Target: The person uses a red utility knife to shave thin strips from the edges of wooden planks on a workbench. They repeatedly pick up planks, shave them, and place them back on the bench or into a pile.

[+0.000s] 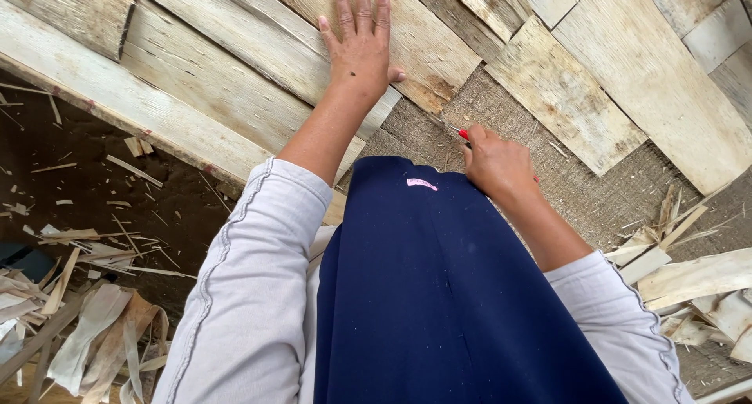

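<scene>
left hand (pixel 359 47) is pressing flat on the far veneer sheet (pixel 407 36), right hand (pixel 495 163) is gripping a red-handled blade (pixel 464 135); a slip could nick those fingers

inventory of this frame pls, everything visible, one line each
veneer sheets: many, pale tan, overlapping flat across the top of the view
woven mat: one, grey-brown, under the sheets at centre right
red-handled tool: one, only the red tip shows, in the right hand; kind cannot be told
veneer scraps: a pile, pale, right edge
strips and offcuts: many, pale, scattered over the dark floor at lower left
dark floor: brown, left side
blue apron: one, navy, over the lap, small pink mark near its top
sleeves: two, light grey
left hand: flat, fingers spread, pressing a sheet
right hand: closed on the tool
</scene>
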